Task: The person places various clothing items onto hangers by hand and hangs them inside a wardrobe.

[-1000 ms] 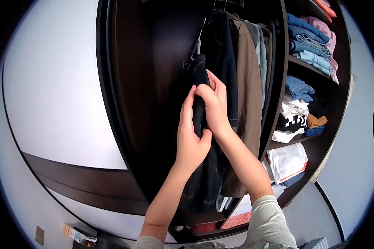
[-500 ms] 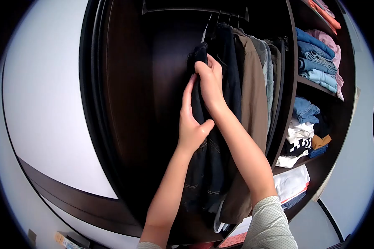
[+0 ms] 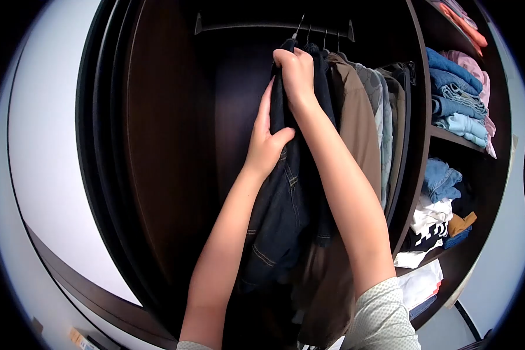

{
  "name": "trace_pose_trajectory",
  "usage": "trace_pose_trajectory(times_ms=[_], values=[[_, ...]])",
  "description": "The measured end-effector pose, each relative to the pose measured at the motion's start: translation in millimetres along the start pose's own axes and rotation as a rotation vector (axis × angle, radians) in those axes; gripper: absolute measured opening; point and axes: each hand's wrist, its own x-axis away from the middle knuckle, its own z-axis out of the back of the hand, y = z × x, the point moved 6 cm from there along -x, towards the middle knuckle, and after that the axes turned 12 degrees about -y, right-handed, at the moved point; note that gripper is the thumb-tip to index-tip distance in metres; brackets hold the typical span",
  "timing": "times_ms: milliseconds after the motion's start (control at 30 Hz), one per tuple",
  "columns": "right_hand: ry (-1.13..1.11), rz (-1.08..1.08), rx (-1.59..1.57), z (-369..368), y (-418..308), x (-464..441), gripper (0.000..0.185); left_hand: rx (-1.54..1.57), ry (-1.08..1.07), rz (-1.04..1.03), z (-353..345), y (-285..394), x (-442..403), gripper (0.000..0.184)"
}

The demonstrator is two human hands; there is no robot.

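A dark denim jacket (image 3: 277,216) with pale stitching hangs tilted in front of me, below a hanger hook (image 3: 298,28) close to the rod. My right hand (image 3: 296,73) is closed on the jacket near its top, just under the hook. Lower and to the left, my left hand (image 3: 266,143) rests against the jacket's side. Its fingers stretch upward along the cloth, and the thumb sticks out across the front. Cloth hides part of the left palm. To the right, a brown garment (image 3: 359,119) hangs beside other dark clothes.
A metal rod (image 3: 262,26) crosses the wardrobe top. On the right, shelves hold folded jeans (image 3: 458,87), white clothes (image 3: 431,213) and a pink garment (image 3: 469,67). A dark partition (image 3: 414,116) divides them from the hanging clothes. A white door panel (image 3: 52,151) stands left.
Both hands and the top of the jacket have moved up. The jacket's lower part has swung left and tilts more, apart from the brown garment. My view has shifted slightly.
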Motion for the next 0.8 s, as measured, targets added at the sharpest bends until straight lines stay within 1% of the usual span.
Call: trace_pose_trajectory(times_ms=[67, 100, 200, 300, 333, 400, 433, 467, 533, 567, 633, 667, 700, 733, 800], values=[[-0.013, -0.043, -0.002, 6, 9, -9, 0.013, 0.0, -0.004, 0.048, 0, -13, -6, 0.077], [-0.019, -0.073, 0.004, 9, 13, -10, 0.013, -0.098, 0.006, 0.032, -1, -14, -7, 0.074], [-0.067, -0.13, 0.002, 17, 26, -11, 0.013, -0.169, -0.019, 0.098, -2, -24, -6, 0.074], [-0.094, -0.181, -0.008, 26, 34, -7, 0.017, -0.119, -0.03, 0.062, -11, -36, -3, 0.074], [-0.049, -0.169, -0.013, 29, 31, -3, 0.017, -0.135, -0.02, 0.118, -15, -36, -1, 0.075], [0.042, -0.145, -0.022, 37, 24, 7, 0.017, -0.118, -0.053, 0.077, -21, -44, -3, 0.075], [0.096, -0.002, 0.005, 41, 23, 7, 0.019, -0.123, -0.064, 0.067, -25, -47, -3, 0.075], [0.15, 0.141, 0.032, 46, 23, 9, 0.029, -0.081, -0.067, 0.082, -28, -51, -2, 0.076], [0.123, 0.131, 0.339, 50, 7, 21, 0.038, -0.119, -0.033, 0.112, -35, -58, 0, 0.073], [0.147, 0.187, 0.385, 51, 7, 23, 0.033, -0.109, -0.04, 0.105, -37, -63, 0, 0.071], [0.17, 0.274, 0.544, 51, 5, 30, 0.032, -0.086, -0.055, 0.091, -42, -71, -1, 0.067], [0.183, 0.316, 0.622, 51, 3, 34, 0.031, -0.077, -0.056, 0.119, -44, -75, 1, 0.067], [0.204, 0.294, 0.657, 48, -4, 43, 0.03, -0.069, -0.057, 0.147, -46, -75, 4, 0.066], [0.183, 0.262, 0.624, 47, -7, 50, 0.03, -0.062, -0.058, 0.174, -48, -75, 7, 0.065], [0.166, 0.28, 0.678, 45, -9, 64, 0.033, -0.086, -0.028, 0.18, -50, -81, 15, 0.065]])
